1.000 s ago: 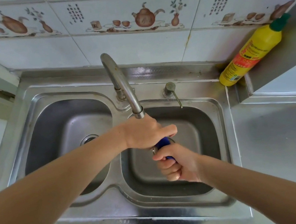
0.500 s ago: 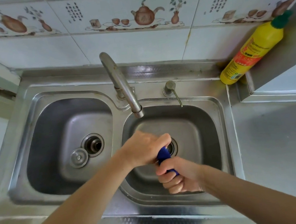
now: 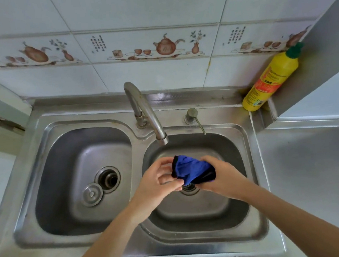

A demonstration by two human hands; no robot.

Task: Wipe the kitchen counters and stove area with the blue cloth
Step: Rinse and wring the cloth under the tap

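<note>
The blue cloth (image 3: 192, 171) is bunched up and held over the right basin of a steel double sink (image 3: 146, 238). My left hand (image 3: 159, 183) pinches its left and lower edge with the fingertips. My right hand (image 3: 223, 175) grips its right side from behind. Both hands hover above the right drain (image 3: 189, 189), a little in front of the faucet spout (image 3: 161, 134). No water shows at the spout.
A yellow bottle with a green cap (image 3: 272, 78) leans in the back right corner. A soap dispenser (image 3: 191, 115) stands beside the faucet. The left basin holds a drain (image 3: 108, 178) and a loose metal stopper (image 3: 91, 194). Grey counter (image 3: 315, 175) lies to the right.
The cloth was twisted tight between both fists; now my hands have moved apart and the cloth is loosened and spread between them. The view has pulled back and up.
</note>
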